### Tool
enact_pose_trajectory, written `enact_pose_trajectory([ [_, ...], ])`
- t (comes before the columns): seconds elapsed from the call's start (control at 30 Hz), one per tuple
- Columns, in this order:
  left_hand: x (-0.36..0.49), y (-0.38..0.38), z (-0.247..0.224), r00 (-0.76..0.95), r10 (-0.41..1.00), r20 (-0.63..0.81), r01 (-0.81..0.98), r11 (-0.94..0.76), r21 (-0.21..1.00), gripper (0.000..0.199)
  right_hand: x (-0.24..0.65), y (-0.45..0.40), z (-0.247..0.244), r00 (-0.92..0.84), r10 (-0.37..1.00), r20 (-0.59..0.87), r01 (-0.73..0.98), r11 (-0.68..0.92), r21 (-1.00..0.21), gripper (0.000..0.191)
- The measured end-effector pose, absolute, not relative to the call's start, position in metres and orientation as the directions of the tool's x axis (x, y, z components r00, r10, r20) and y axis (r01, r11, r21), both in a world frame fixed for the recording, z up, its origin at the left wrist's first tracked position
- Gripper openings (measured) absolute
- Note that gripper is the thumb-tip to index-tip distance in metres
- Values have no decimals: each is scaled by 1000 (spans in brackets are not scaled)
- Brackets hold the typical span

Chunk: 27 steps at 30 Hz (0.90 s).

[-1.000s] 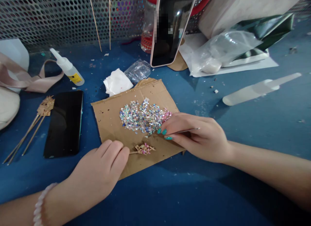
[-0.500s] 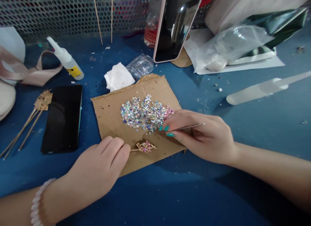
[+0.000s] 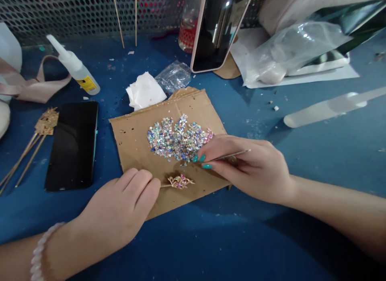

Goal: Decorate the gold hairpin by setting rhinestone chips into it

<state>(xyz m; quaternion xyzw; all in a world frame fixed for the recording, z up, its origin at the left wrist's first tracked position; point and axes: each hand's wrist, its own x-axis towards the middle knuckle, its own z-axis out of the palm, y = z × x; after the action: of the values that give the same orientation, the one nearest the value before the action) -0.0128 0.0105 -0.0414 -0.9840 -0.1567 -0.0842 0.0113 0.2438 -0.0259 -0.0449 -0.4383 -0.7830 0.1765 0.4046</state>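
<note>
My left hand (image 3: 125,206) is closed around the stem of a gold hairpin (image 3: 180,181), whose flower-like head with pink stones lies over a piece of cardboard (image 3: 135,140). My right hand (image 3: 251,168) pinches slim metal tweezers (image 3: 230,155) between thumb and fingers. Their tip is hard to make out, close to the lower edge of a pile of small, shiny rhinestones (image 3: 175,138) on the cardboard. Pinkish stones (image 3: 210,133) sit at the pile's right end, partly behind my right hand.
Left of the cardboard lie a black phone (image 3: 72,146), gold hairpins (image 3: 45,122) and a glue bottle (image 3: 80,73). Crumpled white tissue (image 3: 146,91) and a propped-up phone (image 3: 221,31) are behind. At right are a plastic bag (image 3: 295,51) and another bottle (image 3: 319,112).
The whole view has shifted slightly. My right hand's fingertips have moved a little left along the pile's lower edge. Both hands keep their grip, and the hairpin stays almost in place.
</note>
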Motion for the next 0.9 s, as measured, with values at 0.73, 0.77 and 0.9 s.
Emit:
enact_pose_trajectory([
  [0.73,-18,8,-40,937,341,81,338,-940,46,25,246,-28,-44,-309,818,486,511,573,-640,20],
  [0.77,-18,8,-40,936,342,84,339,-940,46,25,246,-28,-44,-309,821,479,516,568,-641,20],
  [0.9,-17,9,-41,936,339,94,335,-941,55,25,246,-27,-44,-317,823,472,521,567,-638,20],
])
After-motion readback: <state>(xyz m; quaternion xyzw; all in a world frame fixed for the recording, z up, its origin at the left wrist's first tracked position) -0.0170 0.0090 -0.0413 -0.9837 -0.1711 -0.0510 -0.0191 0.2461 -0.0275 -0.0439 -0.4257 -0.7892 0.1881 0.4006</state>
